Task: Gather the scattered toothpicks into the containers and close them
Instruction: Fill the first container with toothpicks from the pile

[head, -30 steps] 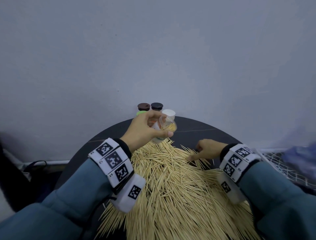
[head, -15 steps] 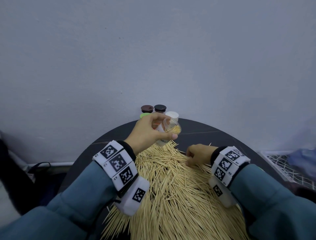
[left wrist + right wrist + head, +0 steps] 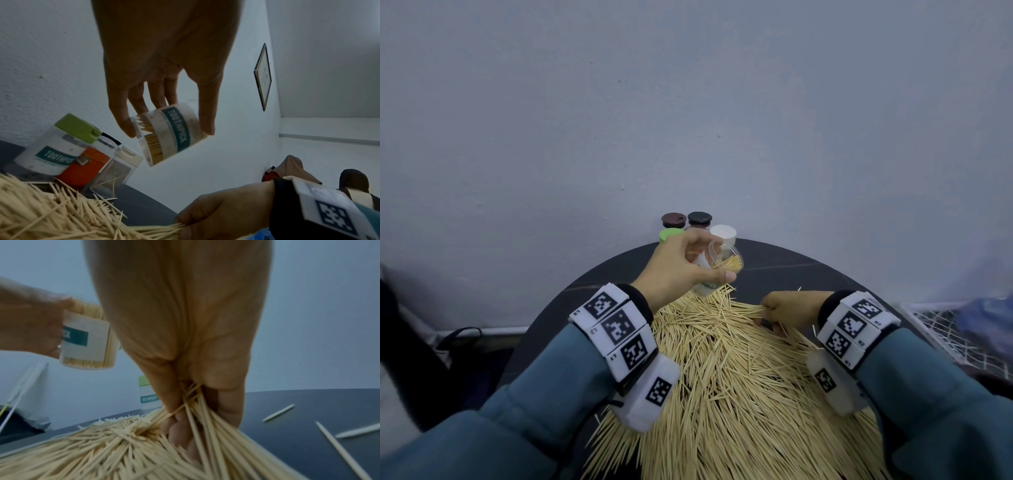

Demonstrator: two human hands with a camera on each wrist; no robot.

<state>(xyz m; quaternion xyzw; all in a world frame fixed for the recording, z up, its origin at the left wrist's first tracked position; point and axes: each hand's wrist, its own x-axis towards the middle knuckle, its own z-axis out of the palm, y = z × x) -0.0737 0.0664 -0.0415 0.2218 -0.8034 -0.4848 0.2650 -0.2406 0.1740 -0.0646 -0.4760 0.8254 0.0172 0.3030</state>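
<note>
I count 2 hands: my left hand (image 3: 681, 267) and my right hand (image 3: 789, 308). I see 1 open clear jar (image 3: 717, 270) in the left hand, with toothpicks inside, too many to count. At the far edge of the round table (image 3: 791, 270) stand more jars: 1 with a green lid (image 3: 669, 235), 1 with a brown lid (image 3: 673, 219), 1 with a black lid (image 3: 699, 218) and 1 with a white lid (image 3: 723, 232). The left wrist view also shows 1 orange one (image 3: 83, 167). That makes 6 jars. There is 1 big pile of toothpicks (image 3: 736, 387), far too many to count. There is 1 table.
</note>
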